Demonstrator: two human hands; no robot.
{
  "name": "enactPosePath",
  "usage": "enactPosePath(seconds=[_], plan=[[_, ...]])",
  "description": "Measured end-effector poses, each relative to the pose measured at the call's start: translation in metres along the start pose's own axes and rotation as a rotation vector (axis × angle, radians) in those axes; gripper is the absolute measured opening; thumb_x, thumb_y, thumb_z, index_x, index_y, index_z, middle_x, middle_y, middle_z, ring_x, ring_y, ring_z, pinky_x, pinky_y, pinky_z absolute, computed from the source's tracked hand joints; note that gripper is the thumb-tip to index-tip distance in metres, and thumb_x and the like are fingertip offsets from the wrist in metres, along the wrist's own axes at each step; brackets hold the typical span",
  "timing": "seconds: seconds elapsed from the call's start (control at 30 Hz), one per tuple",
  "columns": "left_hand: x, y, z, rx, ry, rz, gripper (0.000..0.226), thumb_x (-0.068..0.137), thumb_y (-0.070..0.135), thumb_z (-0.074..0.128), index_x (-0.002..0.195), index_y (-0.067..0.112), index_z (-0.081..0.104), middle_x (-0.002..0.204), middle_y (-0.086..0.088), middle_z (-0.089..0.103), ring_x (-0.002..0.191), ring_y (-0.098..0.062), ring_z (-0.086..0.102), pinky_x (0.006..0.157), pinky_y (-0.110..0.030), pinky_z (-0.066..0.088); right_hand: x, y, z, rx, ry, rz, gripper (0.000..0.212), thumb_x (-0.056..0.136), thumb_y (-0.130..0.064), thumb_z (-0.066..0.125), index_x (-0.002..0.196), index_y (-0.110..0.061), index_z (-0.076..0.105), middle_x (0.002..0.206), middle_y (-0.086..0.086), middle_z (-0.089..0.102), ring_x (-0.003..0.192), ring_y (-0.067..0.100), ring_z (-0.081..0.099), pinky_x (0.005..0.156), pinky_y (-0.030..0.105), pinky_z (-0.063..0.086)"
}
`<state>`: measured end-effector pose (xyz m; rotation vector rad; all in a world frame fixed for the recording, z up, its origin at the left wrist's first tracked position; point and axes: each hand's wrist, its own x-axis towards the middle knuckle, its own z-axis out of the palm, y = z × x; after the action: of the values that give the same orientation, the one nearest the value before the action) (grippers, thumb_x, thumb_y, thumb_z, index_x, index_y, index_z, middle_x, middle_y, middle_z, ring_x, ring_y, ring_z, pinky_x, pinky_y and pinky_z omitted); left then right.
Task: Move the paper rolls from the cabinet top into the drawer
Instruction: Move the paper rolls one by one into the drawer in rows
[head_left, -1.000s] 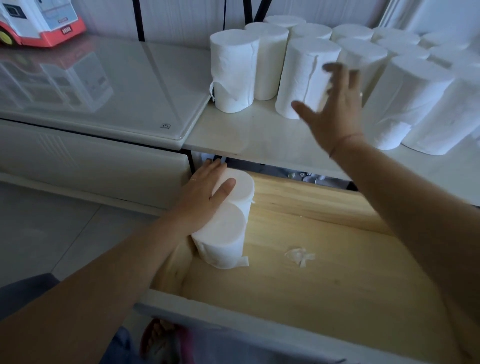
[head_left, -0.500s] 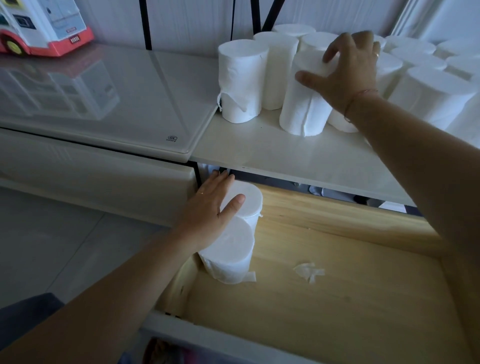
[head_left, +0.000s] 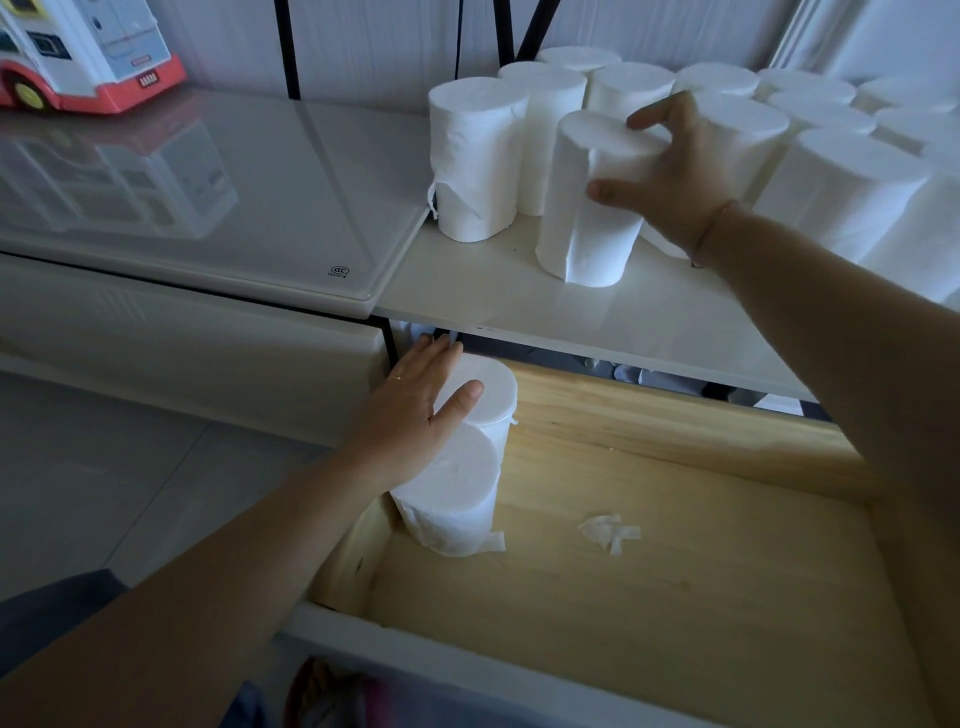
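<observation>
paper rolls (head_left: 592, 208): soft matt paper | drawer (head_left: 649, 597): bare pale wood | cabinet top (head_left: 218, 197): glossy, reflective

CCC mark (head_left: 339, 270) on glass top (head_left: 291, 171), toy bus (head_left: 78, 52) lettering unreadable

We record plain white paper rolls (head_left: 470, 156); a pale yellow, faintly grained wooden drawer (head_left: 675, 623); a glossy white cabinet top (head_left: 493, 296); a white toy vehicle (head_left: 104, 52) with red base.

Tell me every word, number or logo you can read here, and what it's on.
"CCC": oval mark on the near corner of the glass top; the tiny line beneath is too small to read.
Toy bus: pale characters on its red plate, too blurred to read.
Paper rolls: no print visible.
</observation>
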<state>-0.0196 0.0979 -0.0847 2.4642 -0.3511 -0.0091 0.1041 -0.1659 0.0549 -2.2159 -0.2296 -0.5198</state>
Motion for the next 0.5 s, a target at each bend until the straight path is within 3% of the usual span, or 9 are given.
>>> enactPosePath(seconds=[0.13, 0.23, 0.4, 0.5], plan=[[-0.001, 0.001, 0.0, 0.004, -0.006, -0.008, 0.081, 0.08, 0.075, 0.013, 0.148, 0.03, 0.016, 0.157, 0.016, 0.011, 0.141, 0.001, -0.002, 0.113, -0.03, 0.007, -0.022, -0.02, -0.003, 0.08, -0.009, 0.005, 0.059, 0.066, -0.028, 0.081, 0.112, -0.013, 0.048, 0.097, -0.012, 0.045, 0.078, -0.005, 0.045, 0.059, 0.001, 0.04], [-0.002, 0.002, -0.001, -0.002, -0.021, -0.025, 0.08, 0.079, 0.073, 0.014, 0.148, 0.031, 0.014, 0.156, 0.017, 0.009, 0.141, 0.002, -0.004, 0.114, -0.031, 0.005, -0.062, -0.032, -0.015, 0.185, -0.099, -0.027, 0.055, 0.066, -0.022, 0.083, 0.106, -0.018, 0.045, 0.101, -0.009, 0.049, 0.077, -0.005, 0.051, 0.06, 0.01, 0.044], [-0.001, 0.0, 0.001, -0.017, -0.02, -0.023, 0.076, 0.082, 0.069, 0.017, 0.147, 0.031, 0.016, 0.156, 0.015, 0.01, 0.141, 0.0, -0.002, 0.111, -0.026, 0.0, -0.147, -0.036, -0.062, 0.294, -0.315, -0.085, 0.058, 0.057, -0.029, 0.082, 0.102, -0.027, 0.045, 0.104, -0.018, 0.055, 0.091, 0.006, 0.058, 0.07, 0.02, 0.052], [0.002, -0.003, 0.003, -0.03, -0.016, -0.03, 0.076, 0.082, 0.072, 0.019, 0.147, 0.031, 0.017, 0.156, 0.012, 0.012, 0.142, -0.003, 0.001, 0.112, -0.027, 0.0, -0.191, -0.02, -0.065, 0.288, -0.465, 0.042, 0.06, 0.055, -0.02, 0.085, 0.1, -0.031, 0.046, 0.111, -0.017, 0.056, 0.098, 0.008, 0.06, 0.075, 0.021, 0.054]])
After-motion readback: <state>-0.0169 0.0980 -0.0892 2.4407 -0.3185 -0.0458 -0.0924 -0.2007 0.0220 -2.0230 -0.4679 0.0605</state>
